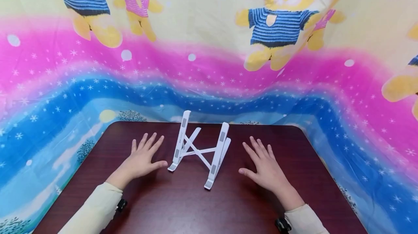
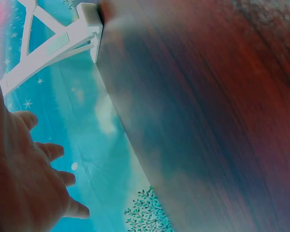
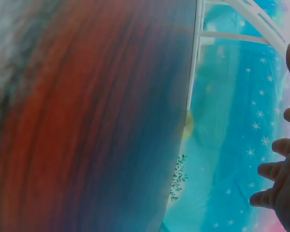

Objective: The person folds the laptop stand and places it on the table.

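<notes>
A white folding laptop stand stands unfolded on the dark wooden table, its two long arms with grey pads tilted up and its thin struts crossing between them. To its left is my left hand, fingers spread and thumb pointing at the stand's left foot. My right hand is on the other side, fingers also spread, with a wider gap to the stand. Neither hand holds anything. In the left wrist view part of the stand shows past the left hand; in the right wrist view its struts appear above the right hand.
The reddish-brown table has rounded far corners. Behind it and along both sides hangs a cloth printed with bears, snowflakes and pink and blue bands. A small black device is strapped at the left wrist, another at the right.
</notes>
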Demonstrator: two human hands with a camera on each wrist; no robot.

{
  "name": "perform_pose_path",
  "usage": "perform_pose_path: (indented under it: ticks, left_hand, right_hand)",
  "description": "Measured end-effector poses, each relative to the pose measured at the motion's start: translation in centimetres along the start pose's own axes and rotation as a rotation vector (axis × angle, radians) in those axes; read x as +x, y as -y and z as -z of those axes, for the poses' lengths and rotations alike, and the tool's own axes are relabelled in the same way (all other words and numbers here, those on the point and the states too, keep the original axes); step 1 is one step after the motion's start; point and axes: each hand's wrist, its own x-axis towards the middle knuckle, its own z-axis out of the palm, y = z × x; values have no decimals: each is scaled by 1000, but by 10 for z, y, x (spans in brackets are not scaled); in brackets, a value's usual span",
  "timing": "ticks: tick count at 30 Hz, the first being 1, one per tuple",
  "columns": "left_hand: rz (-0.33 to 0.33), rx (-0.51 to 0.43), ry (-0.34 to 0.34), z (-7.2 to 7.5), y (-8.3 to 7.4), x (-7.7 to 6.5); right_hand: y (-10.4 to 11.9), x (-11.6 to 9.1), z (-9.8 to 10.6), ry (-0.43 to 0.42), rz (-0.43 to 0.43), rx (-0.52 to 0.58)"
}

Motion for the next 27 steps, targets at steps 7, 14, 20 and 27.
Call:
perform_pose_path:
  ticks: [7,14,20,27]
  left_hand:
    - [-10,-34,-12,3,2,5]
    - [-12,-88,-30,1,5,9]
    - [-9,-171,-38,-1,8,14]
    - [-18,-296,-21,0,8,20]
  right_hand:
    - [2,3,1,-19,-21,21]
    - [7,4,-1,-53,-28,46]
    - [10,5,-5,-48,-73,71]
    - [17,6,-9,-55,-117,143]
